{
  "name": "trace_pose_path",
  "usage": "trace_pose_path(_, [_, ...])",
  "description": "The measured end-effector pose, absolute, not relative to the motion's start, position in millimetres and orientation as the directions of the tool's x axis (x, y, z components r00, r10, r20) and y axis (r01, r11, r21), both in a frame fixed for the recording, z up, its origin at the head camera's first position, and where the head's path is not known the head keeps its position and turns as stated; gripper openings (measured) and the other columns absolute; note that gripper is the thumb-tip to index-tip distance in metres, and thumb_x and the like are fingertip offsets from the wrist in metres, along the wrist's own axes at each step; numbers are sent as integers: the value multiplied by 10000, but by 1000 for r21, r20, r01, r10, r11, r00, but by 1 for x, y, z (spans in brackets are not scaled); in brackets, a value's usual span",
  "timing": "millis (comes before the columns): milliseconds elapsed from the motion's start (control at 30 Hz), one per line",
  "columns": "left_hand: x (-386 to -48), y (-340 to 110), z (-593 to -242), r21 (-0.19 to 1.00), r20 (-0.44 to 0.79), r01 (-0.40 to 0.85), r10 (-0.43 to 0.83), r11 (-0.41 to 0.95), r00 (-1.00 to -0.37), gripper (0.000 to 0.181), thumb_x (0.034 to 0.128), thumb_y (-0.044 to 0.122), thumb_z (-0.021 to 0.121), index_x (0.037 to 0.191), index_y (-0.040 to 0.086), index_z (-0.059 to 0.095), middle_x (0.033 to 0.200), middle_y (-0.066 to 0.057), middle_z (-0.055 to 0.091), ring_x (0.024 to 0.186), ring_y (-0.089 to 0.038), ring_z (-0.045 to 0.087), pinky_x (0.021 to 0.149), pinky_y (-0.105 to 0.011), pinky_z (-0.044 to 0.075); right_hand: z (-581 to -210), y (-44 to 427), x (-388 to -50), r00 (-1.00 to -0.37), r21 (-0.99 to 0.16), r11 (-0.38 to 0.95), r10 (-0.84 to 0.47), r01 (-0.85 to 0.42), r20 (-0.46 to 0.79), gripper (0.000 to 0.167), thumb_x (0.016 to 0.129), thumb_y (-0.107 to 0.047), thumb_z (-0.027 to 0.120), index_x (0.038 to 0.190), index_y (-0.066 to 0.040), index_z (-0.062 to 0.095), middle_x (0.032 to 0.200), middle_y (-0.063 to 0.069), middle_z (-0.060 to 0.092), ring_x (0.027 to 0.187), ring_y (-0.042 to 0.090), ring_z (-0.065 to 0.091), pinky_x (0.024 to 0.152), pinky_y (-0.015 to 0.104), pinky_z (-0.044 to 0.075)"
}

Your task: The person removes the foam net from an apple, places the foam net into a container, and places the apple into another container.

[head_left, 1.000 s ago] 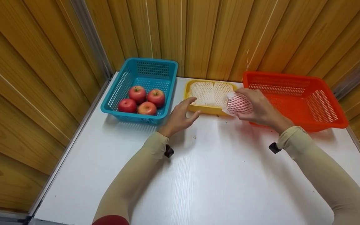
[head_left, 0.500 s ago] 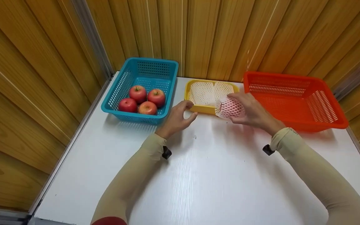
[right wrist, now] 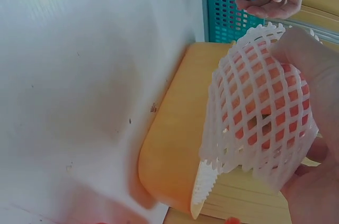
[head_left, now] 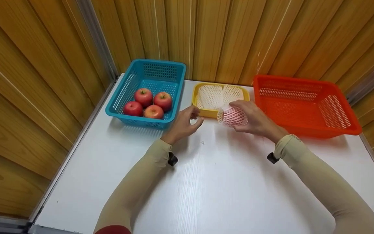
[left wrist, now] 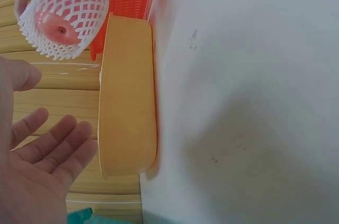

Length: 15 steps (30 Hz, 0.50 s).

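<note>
My right hand [head_left: 256, 118] grips an apple [head_left: 234, 116] wrapped in a white foam net sleeve [right wrist: 259, 107], held over the front right of a yellow tray [head_left: 209, 113]. One end of the apple shows bare through the sleeve's opening in the left wrist view. My left hand [head_left: 182, 125] hovers at the tray's front left corner, fingers relaxed and slightly bent, holding nothing; in the left wrist view its palm [left wrist: 37, 187] faces up beside the tray. Flattened foam net sleeves [head_left: 211, 96] lie inside the tray in two stacks.
A blue basket [head_left: 117, 112] with several red apples [head_left: 154, 111] stands to the left of the tray. An orange-red basket [head_left: 307, 110] stands to its right. Wood-patterned panels [head_left: 222, 39] enclose the white table [head_left: 187, 188] at the back and sides.
My right hand has carried the sleeved apple leftward and slightly toward me, away from the orange-red basket. The left hand has dipped slightly, with its fingers a little more bent.
</note>
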<state>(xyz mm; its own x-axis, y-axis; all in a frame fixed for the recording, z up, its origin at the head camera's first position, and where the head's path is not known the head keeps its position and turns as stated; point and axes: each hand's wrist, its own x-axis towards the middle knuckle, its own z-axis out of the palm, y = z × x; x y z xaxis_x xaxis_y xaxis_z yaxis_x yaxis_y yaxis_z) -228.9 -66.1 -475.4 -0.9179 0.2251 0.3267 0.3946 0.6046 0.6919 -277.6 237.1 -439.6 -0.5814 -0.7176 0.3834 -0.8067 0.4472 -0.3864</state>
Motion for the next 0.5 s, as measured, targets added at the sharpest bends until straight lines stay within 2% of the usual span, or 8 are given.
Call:
trace_pose_path(267, [-229,-67,-479,718,320,387,220,579,-922,331,951,200,720,1203,33,585,1150,-169,693,970,-242,639,891,-359,574,-449,229,-275,-585,-407,445,-737,-798,340,764,774,-185,885,1438,-53,531,1406,154,579,1307,366,492,1112,583,388])
trace_pose_path(500, [-228,-69,-480,716,315,380,216,585,-924,322,959,228,713,1206,66,586,1139,-87,696,974,-216,638,889,-334,574,-452,224,-273,-621,-425,488,-737,-763,268,778,798,-238,887,1466,-100,513,1453,123,551,1339,341,478,1124,591,386])
